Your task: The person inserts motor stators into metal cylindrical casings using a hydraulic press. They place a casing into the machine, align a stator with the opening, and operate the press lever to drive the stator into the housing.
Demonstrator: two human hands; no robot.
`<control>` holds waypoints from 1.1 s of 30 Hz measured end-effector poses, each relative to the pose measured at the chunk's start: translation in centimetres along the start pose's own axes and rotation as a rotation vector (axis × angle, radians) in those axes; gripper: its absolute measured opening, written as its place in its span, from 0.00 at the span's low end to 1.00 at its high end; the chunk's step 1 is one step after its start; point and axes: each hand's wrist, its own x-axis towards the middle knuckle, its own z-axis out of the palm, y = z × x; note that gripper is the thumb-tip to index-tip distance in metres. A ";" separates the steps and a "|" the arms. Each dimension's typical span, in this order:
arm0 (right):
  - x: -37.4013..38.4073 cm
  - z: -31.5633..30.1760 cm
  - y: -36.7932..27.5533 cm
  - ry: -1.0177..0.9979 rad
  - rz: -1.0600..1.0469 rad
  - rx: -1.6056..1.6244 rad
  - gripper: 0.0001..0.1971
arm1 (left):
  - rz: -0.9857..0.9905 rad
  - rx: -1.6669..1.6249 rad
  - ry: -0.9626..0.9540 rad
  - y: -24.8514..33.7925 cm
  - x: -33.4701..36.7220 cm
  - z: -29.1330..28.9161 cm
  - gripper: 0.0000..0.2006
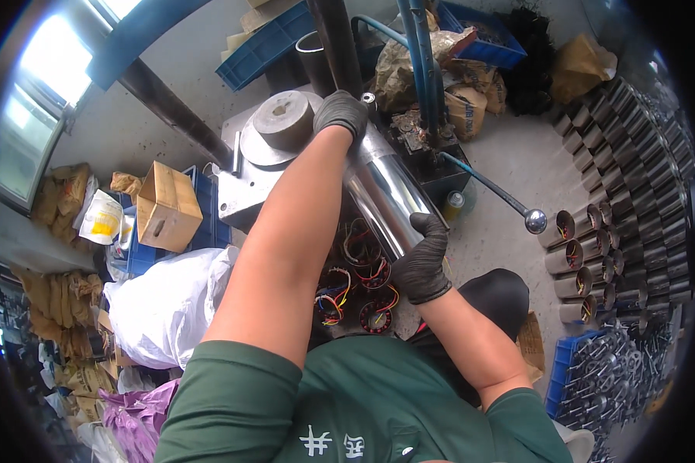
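A shiny metal cylinder [390, 197] slants across the middle of the head view, its duller upper part near the press. My right hand [423, 262], in a dark glove, is closed round its lower end with the thumb on the side. My left hand [341, 113], gloved too, is curled beside the cylinder's upper end, against the dark column [333, 46]. What its fingers hold is hidden. Left of that hand, a round grey metal block [283, 121] sits on a pale steel plate [243, 189]. Below the cylinder are several wound motor stators [375, 316] with coloured wires.
A blue lever with a ball end [535, 221] juts out at the right. Several dark metal tubes [575, 285] are stacked beyond it, above a blue crate [565, 370] of metal parts. At the left are a cardboard box [168, 207] and a white sack [166, 309].
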 end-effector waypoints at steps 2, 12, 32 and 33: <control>-1.4 -0.2 0.0 -0.013 -0.064 -0.022 0.19 | -0.022 0.011 -0.028 0.6 0.2 -0.2 0.29; -5.1 -0.2 -1.9 -0.145 0.058 -0.033 0.32 | 0.036 0.035 -0.039 -0.3 0.6 0.6 0.28; 6.6 -15.4 -25.5 0.107 -0.266 -1.887 0.11 | 0.207 0.249 0.079 -11.5 6.0 -1.7 0.23; 9.7 -20.4 -25.1 0.190 -0.343 -2.027 0.12 | 0.240 0.257 0.088 -9.5 4.0 -2.6 0.27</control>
